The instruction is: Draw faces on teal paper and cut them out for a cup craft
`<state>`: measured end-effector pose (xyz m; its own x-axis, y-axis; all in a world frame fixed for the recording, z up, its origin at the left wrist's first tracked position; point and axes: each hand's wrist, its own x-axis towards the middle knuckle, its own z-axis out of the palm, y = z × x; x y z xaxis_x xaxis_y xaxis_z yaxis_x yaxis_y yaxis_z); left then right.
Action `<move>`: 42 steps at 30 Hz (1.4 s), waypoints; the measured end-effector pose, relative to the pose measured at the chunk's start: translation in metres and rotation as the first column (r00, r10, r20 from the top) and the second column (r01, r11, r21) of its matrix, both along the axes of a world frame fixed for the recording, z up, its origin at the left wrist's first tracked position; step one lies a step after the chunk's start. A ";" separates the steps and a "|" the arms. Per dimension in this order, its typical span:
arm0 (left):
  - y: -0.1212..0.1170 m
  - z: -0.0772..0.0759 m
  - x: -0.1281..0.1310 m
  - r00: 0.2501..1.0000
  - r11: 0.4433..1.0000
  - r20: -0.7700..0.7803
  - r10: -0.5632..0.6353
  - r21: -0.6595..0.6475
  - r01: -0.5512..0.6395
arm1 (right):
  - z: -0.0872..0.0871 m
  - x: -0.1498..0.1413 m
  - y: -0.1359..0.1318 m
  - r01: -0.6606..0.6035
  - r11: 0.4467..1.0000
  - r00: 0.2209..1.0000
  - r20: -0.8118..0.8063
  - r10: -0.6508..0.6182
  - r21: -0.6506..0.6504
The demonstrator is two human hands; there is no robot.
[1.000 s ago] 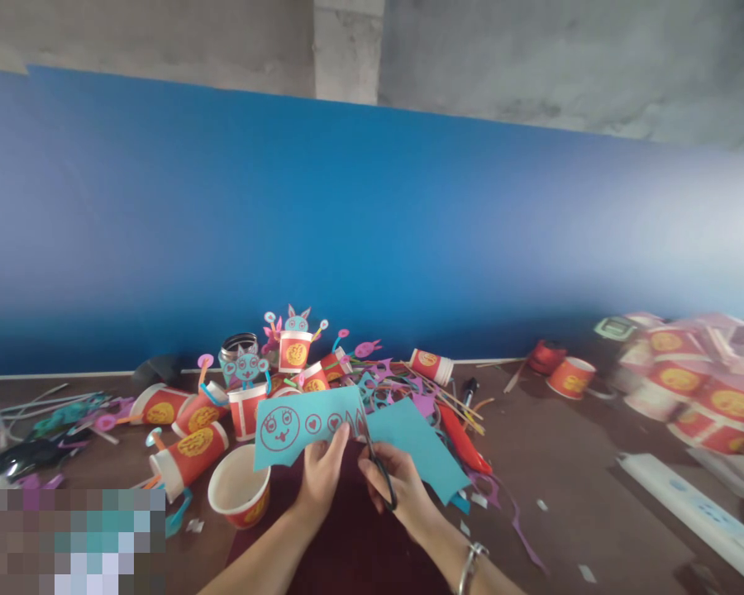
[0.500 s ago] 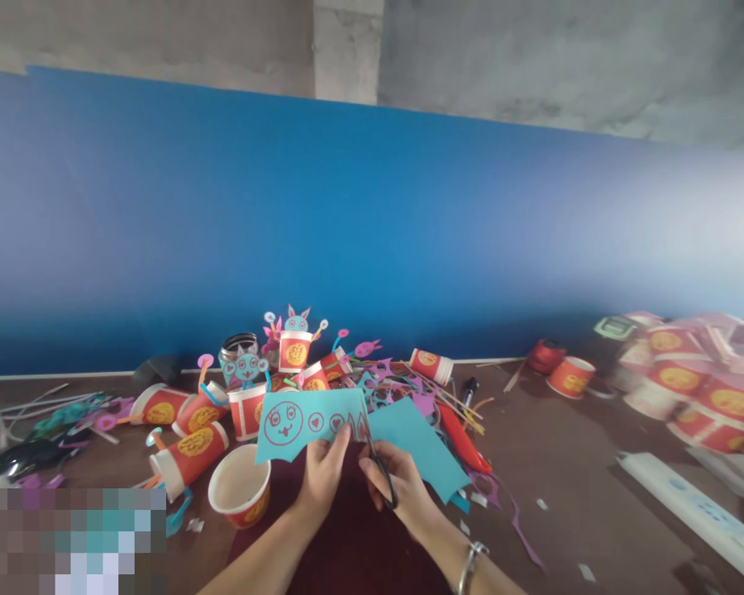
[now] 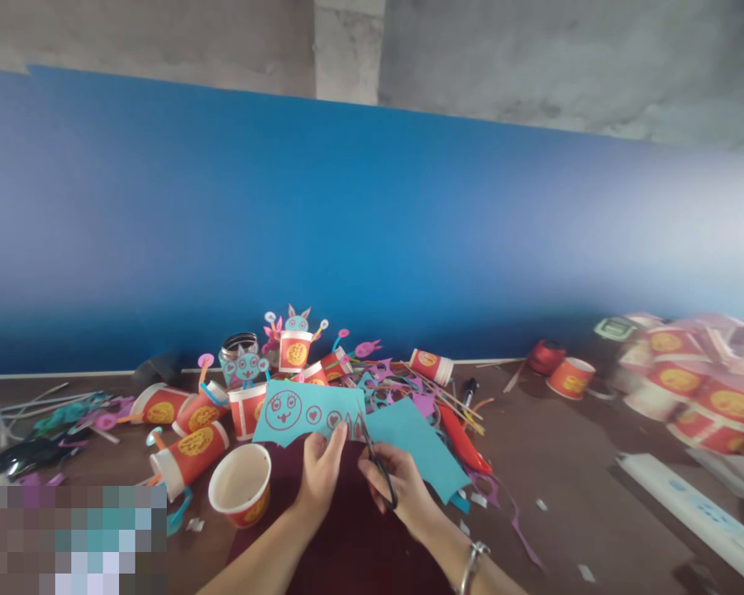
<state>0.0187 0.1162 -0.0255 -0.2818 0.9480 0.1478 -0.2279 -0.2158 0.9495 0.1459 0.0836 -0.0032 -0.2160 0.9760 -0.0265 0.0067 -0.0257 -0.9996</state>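
Observation:
My left hand point(image 3: 322, 467) pinches the lower edge of a blue sheet of paper point(image 3: 301, 401) with its thumb on top. Drawn on that sheet are a round smiling face, small circles with hearts and pointed ears near the right end. My right hand point(image 3: 397, 479) has its fingers through the handles of black scissors point(image 3: 383, 473), whose blades meet the sheet's right edge by the ears. Just right of the scissors, a second blue sheet point(image 3: 418, 446) lies on the heap. An open paper cup point(image 3: 240, 483) stands left of my left hand.
Red paper cups point(image 3: 195, 450) decorated with paper faces crowd the left and middle of the table. Purple scraps point(image 3: 425, 402), a red object point(image 3: 462, 438) and a marker point(image 3: 469, 390) lie beyond my right hand. Stacked cups point(image 3: 688, 376) and a white power strip point(image 3: 688, 504) are at right.
The held blue sheet has tipped and shifted slightly up and left. The scissors stay at its right end, their blades a little changed in angle. Both hands have barely moved.

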 end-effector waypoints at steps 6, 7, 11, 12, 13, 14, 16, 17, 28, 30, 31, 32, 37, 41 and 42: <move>-0.002 0.011 0.000 0.999 0.998 0.042 -0.018 0.058 0.015 | -0.001 0.000 0.001 -0.005 1.000 1.000 -0.005 0.005 -0.012; -0.002 0.013 0.000 0.999 0.997 0.039 -0.027 0.077 0.024 | -0.001 0.000 0.000 -0.005 1.000 1.000 -0.006 0.005 -0.014; -0.005 0.017 0.000 0.999 0.997 0.003 -0.036 0.070 0.036 | 0.000 0.000 0.000 -0.015 1.000 1.000 -0.001 0.015 -0.008; -0.005 0.017 0.000 0.999 0.998 -0.003 -0.037 0.053 0.037 | 0.000 0.000 0.000 -0.017 1.000 1.000 -0.001 0.017 -0.004; -0.006 0.017 0.000 0.999 0.998 -0.003 -0.041 0.039 0.041 | 0.000 0.000 0.000 -0.018 1.000 1.000 -0.001 0.018 -0.001; -0.006 0.016 0.001 0.999 0.998 0.005 -0.044 0.036 0.044 | 0.001 0.000 0.000 -0.017 1.000 1.000 -0.001 0.017 0.000; -0.006 0.016 0.002 0.998 0.998 0.034 -0.049 0.051 0.048 | 0.001 0.000 0.000 -0.010 1.000 1.000 0.000 0.010 -0.003; -0.006 0.016 0.002 0.998 0.997 0.049 -0.048 0.062 0.044 | 0.001 0.000 0.000 -0.006 1.000 1.000 0.003 0.006 -0.007; -0.007 0.017 0.003 0.979 0.991 0.160 -0.130 0.048 0.124 | -0.001 0.001 0.001 -0.025 0.999 0.999 -0.029 0.023 -0.042; -0.008 0.018 0.003 0.974 0.988 0.165 -0.156 0.034 0.152 | -0.002 0.001 0.001 -0.020 0.999 0.999 -0.041 0.019 -0.027; -0.008 0.018 0.003 0.971 0.986 0.171 -0.167 0.032 0.164 | -0.002 0.001 0.001 -0.019 1.000 0.999 -0.041 0.018 -0.019; -0.009 0.019 0.003 0.969 0.985 0.178 -0.174 0.032 0.171 | -0.002 0.001 0.001 -0.019 1.000 0.999 -0.039 0.018 -0.013; -0.010 0.020 0.004 0.971 0.984 0.155 -0.180 0.026 0.178 | 0.002 0.001 0.000 -0.006 1.000 0.999 -0.035 0.005 -0.012; -0.009 0.018 0.004 0.983 0.986 0.088 -0.161 0.046 0.158 | 0.005 0.002 -0.001 -0.015 1.000 1.000 -0.011 0.015 -0.022; -0.009 0.018 0.004 0.986 0.988 0.080 -0.149 0.060 0.144 | 0.005 0.002 -0.001 -0.022 0.999 1.000 -0.001 0.022 -0.027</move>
